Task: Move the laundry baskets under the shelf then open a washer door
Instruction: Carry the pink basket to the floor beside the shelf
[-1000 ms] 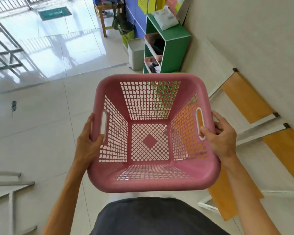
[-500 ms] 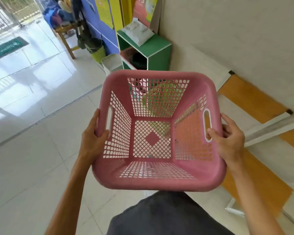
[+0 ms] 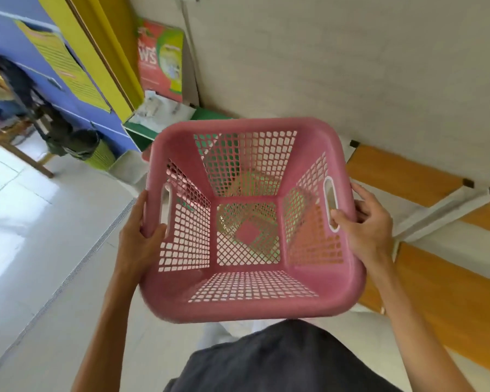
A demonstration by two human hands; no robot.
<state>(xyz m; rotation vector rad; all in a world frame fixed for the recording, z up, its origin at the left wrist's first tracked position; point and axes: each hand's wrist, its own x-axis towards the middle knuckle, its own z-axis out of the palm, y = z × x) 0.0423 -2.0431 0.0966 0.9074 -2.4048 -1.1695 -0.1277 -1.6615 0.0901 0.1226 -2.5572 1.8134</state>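
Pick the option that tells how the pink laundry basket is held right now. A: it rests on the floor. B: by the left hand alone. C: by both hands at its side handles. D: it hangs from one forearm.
C: the left hand and right hand each grip a side handle of the pink basket, which is up off the floor.

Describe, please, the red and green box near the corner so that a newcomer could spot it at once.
Start at the plain pale wall and follow it left to the corner beside the yellow panel. There the green shelf unit stands, and the detergent box leans upright above it. It is the only red item with a green patch and white lettering, unlike the white packet below it.
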